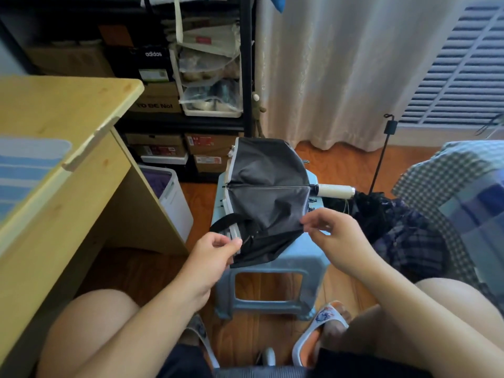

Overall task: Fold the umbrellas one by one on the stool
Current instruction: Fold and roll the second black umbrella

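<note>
Grey umbrella (268, 192) on stool (305, 257), between left hand (215, 249), right hand (327, 227)

I log the umbrella (268, 186): matt grey cloth canopy, pale smooth plastic handle at 3 o'clock. Stool (294, 257): smooth light-blue plastic, slight sheen. Desk (62, 110), 9 o'clock: pale wood, satin finish. Floor (346, 165): glossy reddish wood. Curtain (341, 69), 12 o'clock: soft cream cloth. Boxes (155, 100): matt cardboard.

The umbrella (268, 186) covers most of the stool (275, 268) top. The desk (68, 148) closes the left side; a dark plaid cloth heap (403, 236) crowds the right. Open floor (341, 165) lies beyond.
</note>
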